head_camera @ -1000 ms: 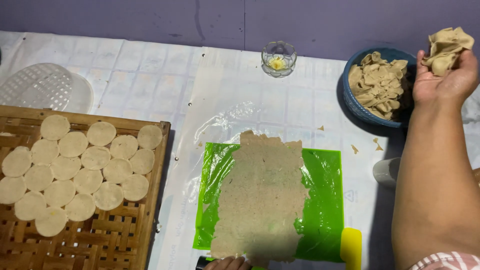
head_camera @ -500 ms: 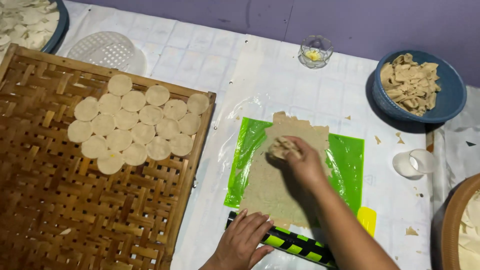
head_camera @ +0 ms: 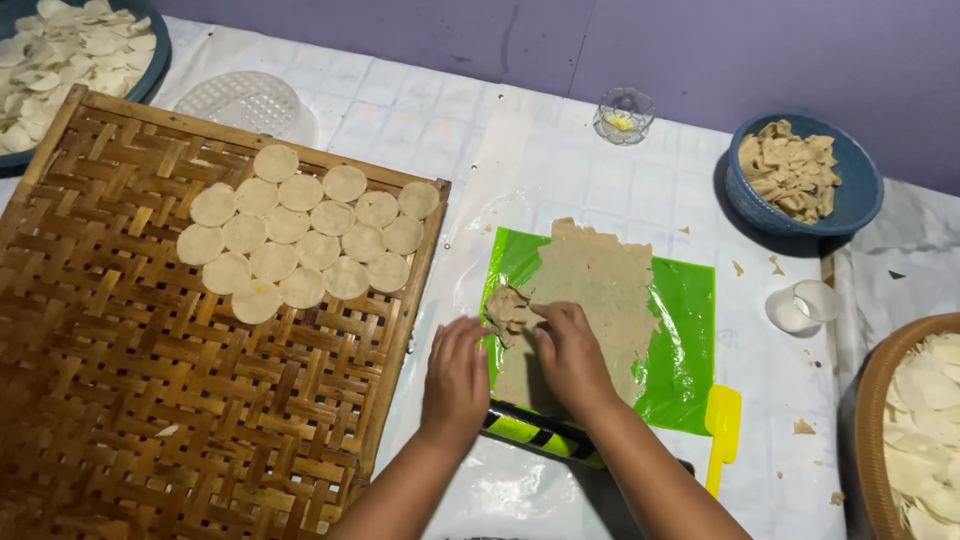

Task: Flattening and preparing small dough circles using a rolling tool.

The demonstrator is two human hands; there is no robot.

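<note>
A thin sheet of brownish dough (head_camera: 600, 290) lies on a green mat (head_camera: 690, 340). My right hand (head_camera: 568, 352) presses a lump of dough scraps (head_camera: 508, 308) onto the sheet's left edge. Beside it, my left hand (head_camera: 457, 368) rests flat with fingers spread at the mat's left border, close to the lump. A black and green rolling pin (head_camera: 540, 435) lies under my wrists at the mat's near edge.
A woven bamboo tray (head_camera: 150, 400) on the left carries several round dough discs (head_camera: 305, 245). A blue bowl of scraps (head_camera: 800, 180) stands at the back right. Also here are a yellow scraper (head_camera: 720, 430), a white round cutter (head_camera: 800, 305), a small glass (head_camera: 623, 115), and a basket of discs (head_camera: 915, 420).
My right hand brought the scrap lump from the sheet's upper part down to its left edge. My left hand moved up off the rolling pin to the mat's left border. The view shifted.
</note>
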